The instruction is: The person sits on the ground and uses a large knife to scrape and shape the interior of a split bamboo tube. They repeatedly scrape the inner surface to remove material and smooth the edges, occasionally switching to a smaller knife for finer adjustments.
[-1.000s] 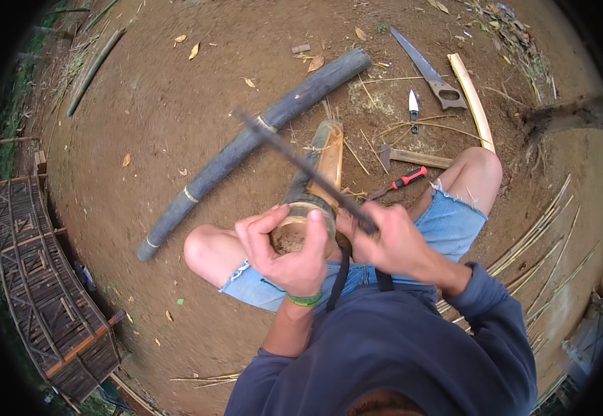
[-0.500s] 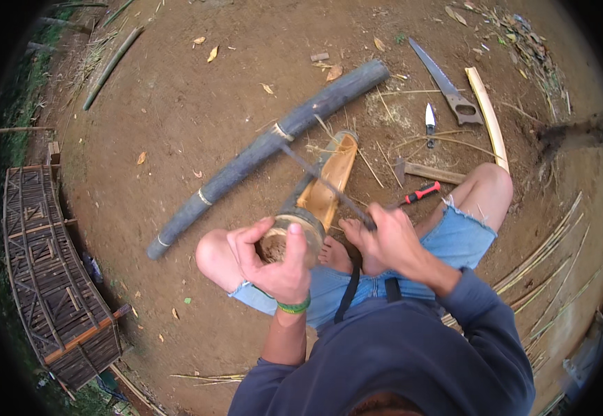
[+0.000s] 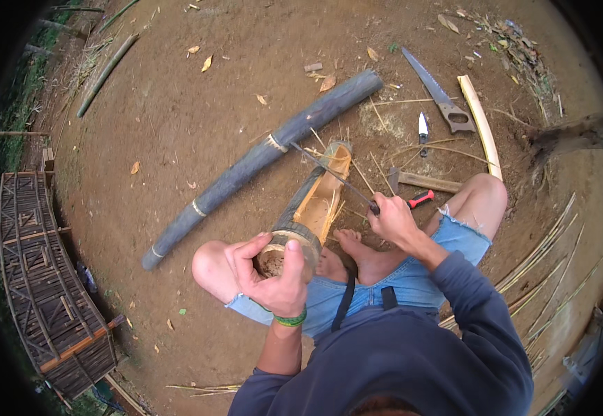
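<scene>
A bamboo section lies between my legs, with a long opening cut in its side and pale wood showing. My left hand is wrapped round its near end, thumb on the rim. In my right fist is the handle end of a long, narrow dark blade, seen nearly edge-on. It slants over the opening, its tip close to a longer bamboo pole. Whether the blade touches the cut wood I cannot tell. Thin split strips stick up around the section's far end.
To the right lie a handsaw, a small knife, a hammer, a red-and-black handle and a split bamboo strip. A slatted bamboo structure stands at the left. Loose bamboo slivers lie at the right.
My right hand has moved away from my body and a little to the right with the blade. My left hand keeps its grip on the bamboo section. The whole view has shifted slightly.
</scene>
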The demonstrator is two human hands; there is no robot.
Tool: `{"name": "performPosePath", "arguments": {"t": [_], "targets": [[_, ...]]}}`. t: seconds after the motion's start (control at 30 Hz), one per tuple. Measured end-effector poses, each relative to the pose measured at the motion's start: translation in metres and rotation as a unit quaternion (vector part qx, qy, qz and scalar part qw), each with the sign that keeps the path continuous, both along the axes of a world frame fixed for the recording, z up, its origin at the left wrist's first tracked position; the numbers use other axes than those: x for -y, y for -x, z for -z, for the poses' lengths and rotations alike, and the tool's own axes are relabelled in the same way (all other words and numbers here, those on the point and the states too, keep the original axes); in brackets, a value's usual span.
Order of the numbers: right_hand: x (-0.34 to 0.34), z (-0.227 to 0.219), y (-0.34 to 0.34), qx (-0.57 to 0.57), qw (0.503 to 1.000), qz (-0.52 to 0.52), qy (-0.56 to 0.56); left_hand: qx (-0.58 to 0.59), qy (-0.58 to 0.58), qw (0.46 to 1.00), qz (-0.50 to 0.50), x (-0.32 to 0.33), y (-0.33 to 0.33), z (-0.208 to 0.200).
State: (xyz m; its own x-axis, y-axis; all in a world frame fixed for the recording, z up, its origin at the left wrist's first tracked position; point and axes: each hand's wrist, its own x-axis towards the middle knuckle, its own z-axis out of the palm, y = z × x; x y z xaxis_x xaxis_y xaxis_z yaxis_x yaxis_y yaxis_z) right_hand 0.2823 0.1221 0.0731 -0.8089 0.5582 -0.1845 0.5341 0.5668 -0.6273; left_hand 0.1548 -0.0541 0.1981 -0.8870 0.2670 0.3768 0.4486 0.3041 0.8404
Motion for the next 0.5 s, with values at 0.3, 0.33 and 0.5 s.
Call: {"name": "performPosePath", "arguments": {"t": [0.3,0.33,0.5], "targets": [[-0.032,0.073,0.01,0.069,0.997,0.038,-0.008,0.045,-0.007,0.998,-0.032,-0.005,0.005,-0.013],[-0.035,0.072,0.014,0.083,0.996,0.032,-0.016,0.032,-0.006,0.999,-0.029,-0.005,0.006,-0.012],[-0.017,0.036,0.02,0.003,0.998,-0.032,0.053,0.008,-0.011,0.998,-0.069,-0.006,0.007,-0.01]]}}
